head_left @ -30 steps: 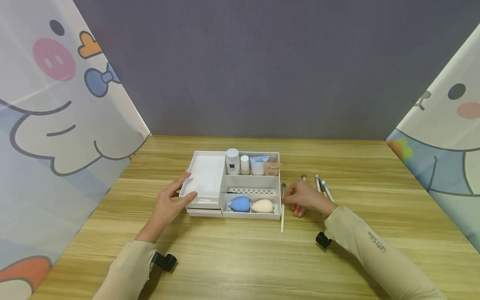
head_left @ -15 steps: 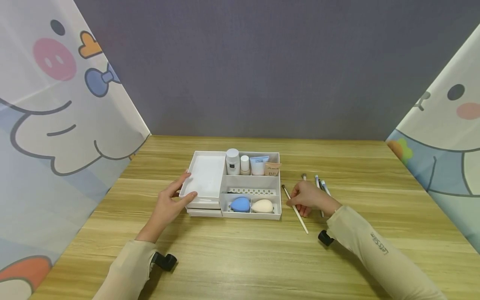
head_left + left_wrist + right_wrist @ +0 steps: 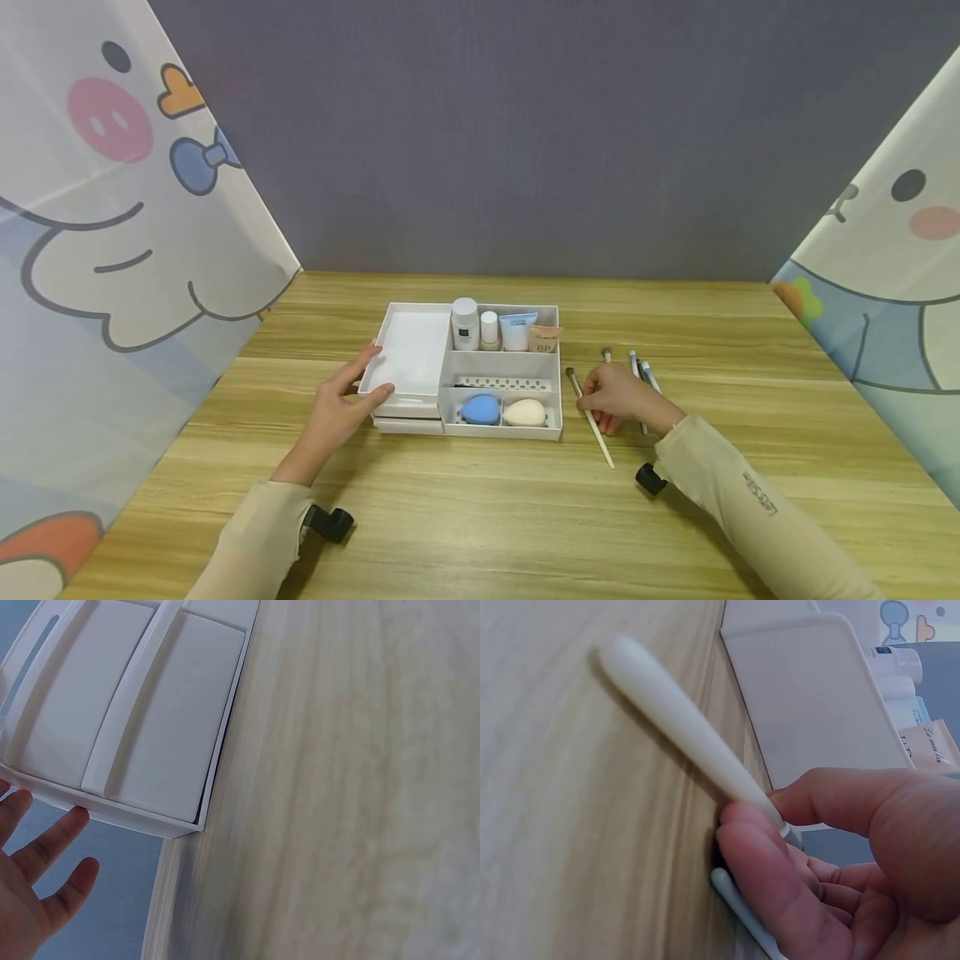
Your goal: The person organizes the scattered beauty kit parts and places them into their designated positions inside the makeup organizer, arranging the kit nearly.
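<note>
My right hand (image 3: pixel 618 393) pinches a makeup brush (image 3: pixel 597 437) between thumb and fingers, low over the table to the right of the white organizer (image 3: pixel 558 375). The brush's dark bristle end (image 3: pixel 570 372) points away, and its pale handle (image 3: pixel 682 724) slants toward the front right. Around the organizer's left front corner lies my left hand (image 3: pixel 341 404), thumb near the front edge. In the left wrist view its fingers (image 3: pixel 56 840) are spread and fairly straight, with fingertips against the box side. More brushes (image 3: pixel 648 375) lie beyond my right hand, partly hidden by it.
Bottles (image 3: pixel 465 325) and tubes (image 3: pixel 517 332) stand in the organizer's back compartments. A blue makeup sponge (image 3: pixel 480 409) and a cream makeup sponge (image 3: pixel 525 412) sit in front ones. Its left part has a flat white top (image 3: pixel 408 350) over drawers (image 3: pixel 169 712). A grey wall (image 3: pixel 525 142) rises behind.
The brush has turned from nearly straight to slanted, its handle end swinging right. My right hand has shifted slightly right with it. The left hand stays in place.
</note>
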`<state>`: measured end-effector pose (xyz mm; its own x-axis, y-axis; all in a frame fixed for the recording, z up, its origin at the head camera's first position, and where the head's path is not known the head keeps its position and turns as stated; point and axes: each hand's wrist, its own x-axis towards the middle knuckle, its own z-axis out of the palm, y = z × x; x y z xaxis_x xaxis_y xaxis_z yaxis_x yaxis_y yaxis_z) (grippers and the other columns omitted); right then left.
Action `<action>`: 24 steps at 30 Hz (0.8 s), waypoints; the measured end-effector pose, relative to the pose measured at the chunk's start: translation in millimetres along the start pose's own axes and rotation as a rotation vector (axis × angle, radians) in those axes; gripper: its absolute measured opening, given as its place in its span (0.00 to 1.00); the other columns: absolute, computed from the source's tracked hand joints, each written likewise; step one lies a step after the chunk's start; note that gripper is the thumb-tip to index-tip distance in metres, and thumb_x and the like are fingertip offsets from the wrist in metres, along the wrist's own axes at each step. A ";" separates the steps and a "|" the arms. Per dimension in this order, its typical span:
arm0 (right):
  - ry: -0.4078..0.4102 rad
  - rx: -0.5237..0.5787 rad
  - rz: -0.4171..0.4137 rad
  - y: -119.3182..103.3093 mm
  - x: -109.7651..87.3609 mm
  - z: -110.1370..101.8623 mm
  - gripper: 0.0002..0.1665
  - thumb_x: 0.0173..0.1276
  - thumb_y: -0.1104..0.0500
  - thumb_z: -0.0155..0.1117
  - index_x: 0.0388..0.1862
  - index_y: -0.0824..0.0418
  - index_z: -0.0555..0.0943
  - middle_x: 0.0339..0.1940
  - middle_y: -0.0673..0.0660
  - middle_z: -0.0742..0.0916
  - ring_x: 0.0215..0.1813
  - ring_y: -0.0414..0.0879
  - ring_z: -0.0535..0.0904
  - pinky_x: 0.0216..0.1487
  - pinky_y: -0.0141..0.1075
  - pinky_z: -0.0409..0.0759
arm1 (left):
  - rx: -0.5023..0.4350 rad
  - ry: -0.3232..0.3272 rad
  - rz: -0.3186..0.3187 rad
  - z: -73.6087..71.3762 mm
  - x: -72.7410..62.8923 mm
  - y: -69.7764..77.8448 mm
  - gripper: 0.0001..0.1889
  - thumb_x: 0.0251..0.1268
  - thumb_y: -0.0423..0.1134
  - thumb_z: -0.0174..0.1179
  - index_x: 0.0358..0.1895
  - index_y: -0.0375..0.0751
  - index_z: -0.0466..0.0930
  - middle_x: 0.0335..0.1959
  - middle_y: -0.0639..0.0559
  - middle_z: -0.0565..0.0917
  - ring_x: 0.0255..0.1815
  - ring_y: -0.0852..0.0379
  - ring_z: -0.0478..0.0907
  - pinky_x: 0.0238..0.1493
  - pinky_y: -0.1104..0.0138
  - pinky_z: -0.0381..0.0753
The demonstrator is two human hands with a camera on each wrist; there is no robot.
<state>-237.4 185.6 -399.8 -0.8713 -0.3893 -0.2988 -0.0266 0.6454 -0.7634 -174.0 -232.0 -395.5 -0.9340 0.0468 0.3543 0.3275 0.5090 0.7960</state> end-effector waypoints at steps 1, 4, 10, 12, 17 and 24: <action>0.000 0.008 0.001 0.5 -0.3 -0.1 0.06 0.65 0.66 0.62 0.29 0.67 0.78 0.15 0.58 0.81 0.13 0.43 0.78 0.19 0.38 0.82 | 0.000 0.000 0.002 0.1 0.0 -0.1 0.30 0.63 0.32 0.68 0.69 0.38 0.72 0.72 0.42 0.68 0.53 0.49 0.78 0.45 0.78 0.76; -0.002 0.025 0.000 1.6 -0.9 -0.4 0.06 0.66 0.65 0.61 0.31 0.68 0.77 0.15 0.58 0.81 0.13 0.43 0.78 0.19 0.38 0.82 | 0.001 0.006 0.011 0.1 0.3 -0.2 0.30 0.63 0.31 0.68 0.69 0.38 0.72 0.72 0.42 0.68 0.52 0.57 0.78 0.45 0.78 0.76; 0.001 0.049 0.000 1.0 -2.3 -0.8 0.05 0.67 0.66 0.59 0.34 0.69 0.75 0.16 0.59 0.81 0.14 0.44 0.78 0.19 0.38 0.82 | -0.007 0.014 0.023 0.0 0.7 -0.1 0.30 0.62 0.31 0.68 0.68 0.37 0.73 0.71 0.41 0.69 0.51 0.67 0.76 0.46 0.79 0.75; 0.001 0.058 0.000 0.7 -2.7 -1.2 0.05 0.67 0.66 0.59 0.35 0.69 0.75 0.16 0.59 0.81 0.14 0.44 0.78 0.19 0.38 0.82 | -0.009 0.010 0.022 -0.1 0.7 -0.4 0.30 0.62 0.30 0.68 0.69 0.37 0.73 0.71 0.40 0.69 0.51 0.67 0.76 0.46 0.79 0.76; 0.000 0.072 -0.016 1.5 -3.0 -1.4 0.05 0.68 0.66 0.58 0.35 0.69 0.74 0.16 0.59 0.81 0.14 0.44 0.78 0.19 0.38 0.82 | -0.005 0.006 0.012 -0.1 0.9 -1.1 0.30 0.63 0.31 0.68 0.69 0.37 0.73 0.71 0.41 0.69 0.51 0.58 0.78 0.46 0.79 0.76; 0.007 0.073 -0.041 2.9 -4.8 -2.0 0.05 0.68 0.66 0.57 0.37 0.70 0.73 0.16 0.59 0.81 0.14 0.44 0.79 0.19 0.39 0.82 | -0.004 0.013 0.012 0.2 0.9 0.2 0.30 0.62 0.31 0.68 0.68 0.37 0.73 0.71 0.41 0.69 0.51 0.62 0.78 0.45 0.79 0.76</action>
<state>-234.3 190.7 -399.4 -0.8734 -0.4103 -0.2625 -0.0273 0.5793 -0.8146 -174.8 -231.7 -395.2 -0.9281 0.0412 0.3700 0.3389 0.5053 0.7936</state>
